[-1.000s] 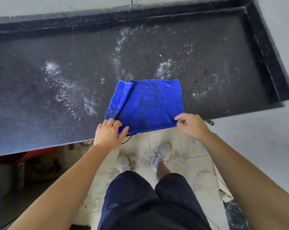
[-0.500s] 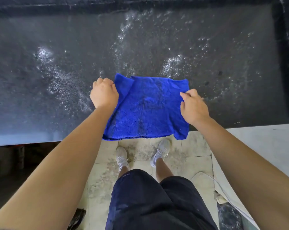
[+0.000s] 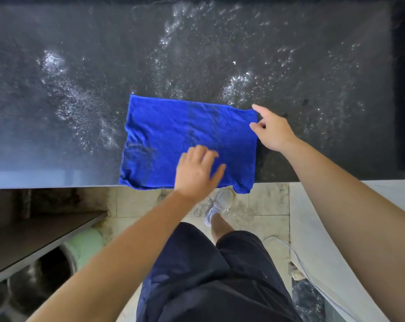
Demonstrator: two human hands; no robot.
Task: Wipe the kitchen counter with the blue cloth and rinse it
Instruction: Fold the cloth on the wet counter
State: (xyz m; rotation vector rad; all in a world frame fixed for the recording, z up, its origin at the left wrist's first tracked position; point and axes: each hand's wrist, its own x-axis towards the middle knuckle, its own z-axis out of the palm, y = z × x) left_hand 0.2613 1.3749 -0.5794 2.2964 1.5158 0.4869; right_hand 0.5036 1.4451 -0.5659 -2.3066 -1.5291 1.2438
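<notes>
One blue cloth (image 3: 173, 126), left hand (image 3: 197, 170), right hand (image 3: 273, 131).

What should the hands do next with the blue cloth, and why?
Probably press the left hand down and push the blue cloth forward over the water drops. The cloth lies spread flat on the counter, the hand is over it, and wet patches lie just beyond its far edge.

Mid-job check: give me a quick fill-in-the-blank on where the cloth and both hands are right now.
1. The blue cloth lies spread on the wet ____.
2. The left hand rests palm-down on the ____.
3. The right hand is at the cloth's ____ edge.
Missing words: counter; cloth; right.
</notes>
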